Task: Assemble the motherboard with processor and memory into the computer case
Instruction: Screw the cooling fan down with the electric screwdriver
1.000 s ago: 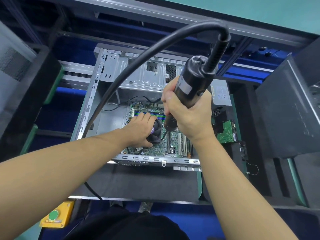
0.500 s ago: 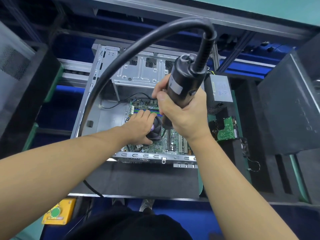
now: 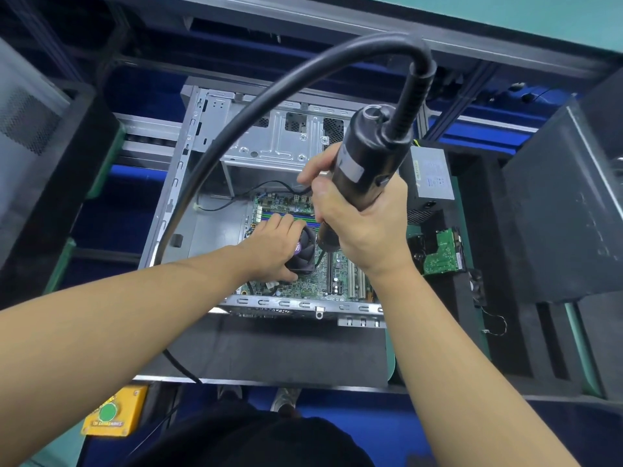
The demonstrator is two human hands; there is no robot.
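Head view, one moment.

Right hand (image 3: 360,230): fully closed in a fist round the lower barrel of a black electric screwdriver (image 3: 365,160), index finger and thumb toward the far side. Tool is near upright, top tilted slightly to the right. Its thick black cable (image 3: 236,129) leaves the top, arches over to the left and drops past the left forearm.

Tool nose comes out under the right hand and points down at the motherboard (image 3: 303,289), just beside the right edge of the cooler fan (image 3: 305,246). Cannot tell whether the bit touches a screw; that area is dark.

Left hand (image 3: 273,251): on the cooler fan, fingers laid over its far-left edge, thumb against its near edge, holding the fan between them.

Motherboard lies flat inside the open computer case (image 3: 209,210), directly under both hands. Memory slots (image 3: 279,215) run just beyond the left fingertips.

Case lies on its side on the table (image 3: 269,348), on a dark mat.

Right of the right hand, outside the case: a grey power supply (image 3: 433,176), and nearer the person a hard drive (image 3: 441,254) with its green board up. Near the left elbow: a yellow box with a green button (image 3: 113,412).
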